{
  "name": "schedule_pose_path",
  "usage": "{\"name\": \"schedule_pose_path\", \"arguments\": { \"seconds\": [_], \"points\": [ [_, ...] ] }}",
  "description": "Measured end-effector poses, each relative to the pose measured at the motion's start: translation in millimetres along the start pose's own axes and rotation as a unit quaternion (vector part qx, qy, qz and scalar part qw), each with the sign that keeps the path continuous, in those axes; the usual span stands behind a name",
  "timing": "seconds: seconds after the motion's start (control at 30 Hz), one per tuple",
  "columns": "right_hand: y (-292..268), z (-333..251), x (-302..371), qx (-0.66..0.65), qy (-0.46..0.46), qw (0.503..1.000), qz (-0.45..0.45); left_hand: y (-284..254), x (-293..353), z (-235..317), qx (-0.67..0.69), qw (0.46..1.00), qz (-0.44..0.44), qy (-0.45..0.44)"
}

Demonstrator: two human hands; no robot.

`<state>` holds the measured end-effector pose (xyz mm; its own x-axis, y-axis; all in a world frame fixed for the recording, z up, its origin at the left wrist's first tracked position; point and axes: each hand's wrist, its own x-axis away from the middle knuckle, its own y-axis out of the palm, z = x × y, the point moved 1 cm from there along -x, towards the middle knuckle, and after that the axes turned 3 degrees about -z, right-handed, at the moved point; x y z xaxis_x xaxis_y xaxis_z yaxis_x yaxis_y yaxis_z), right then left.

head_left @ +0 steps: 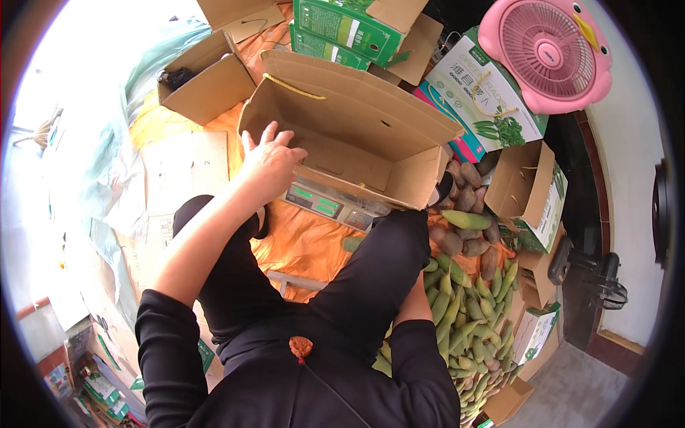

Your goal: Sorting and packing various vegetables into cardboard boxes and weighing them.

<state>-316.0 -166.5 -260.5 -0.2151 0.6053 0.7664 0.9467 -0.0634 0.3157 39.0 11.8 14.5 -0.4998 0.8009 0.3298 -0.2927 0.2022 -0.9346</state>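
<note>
A wide, open cardboard box [342,153] stands in front of me with its lid flap raised. A yellow cord handle [294,87] runs along the flap, and the bare brown inside of the box shows. Under its front edge is a digital scale [328,203] with green lit digits. My left hand [273,164] is over the left front end of the box with its fingers spread; whether the fingertips touch the cardboard I cannot tell. My right forearm [415,303] goes down behind my right thigh, beside a heap of green radishes [471,321]; that hand is hidden.
Reddish-brown roots [467,189] lie right of the box, near a smaller open carton [524,182]. A pink fan [548,55] stands by a printed radish carton [478,89]. Further cartons [349,32] are behind. An orange sheet [300,246] covers the floor.
</note>
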Motion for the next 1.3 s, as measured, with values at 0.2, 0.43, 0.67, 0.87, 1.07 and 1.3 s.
{"name": "schedule_pose_path", "arguments": {
  "seconds": [0.2, 0.43, 0.67, 0.87, 1.07, 1.3],
  "points": [
    [-55.0, 12.4, 47.9, -0.024, -0.039, 0.999, -0.004, 46.0, -13.9, -23.5, -0.005, 1.000, 0.021, 0.009],
    [-78.2, -45.2, 53.7, -0.065, -0.180, 0.981, 0.026, 37.0, -12.6, -14.2, -0.021, 1.000, 0.013, 0.020],
    [50.1, -162.3, 176.2, 0.220, -0.391, 0.894, 0.003, 33.3, -13.6, -11.7, -0.007, 0.999, 0.018, 0.036],
    [150.8, -235.3, 301.0, 0.151, -0.526, 0.822, -0.161, 30.5, -15.2, 2.3, -0.010, 0.998, 0.025, 0.052],
    [242.2, -229.8, 308.3, 0.128, -0.462, 0.807, -0.344, 34.5, -9.9, 11.6, -0.011, 0.998, -0.005, 0.057],
    [307.5, -131.4, 209.5, 0.376, -0.266, 0.795, -0.393, 45.2, -2.9, 10.3, 0.007, 0.999, -0.001, 0.047]
  ]
}}
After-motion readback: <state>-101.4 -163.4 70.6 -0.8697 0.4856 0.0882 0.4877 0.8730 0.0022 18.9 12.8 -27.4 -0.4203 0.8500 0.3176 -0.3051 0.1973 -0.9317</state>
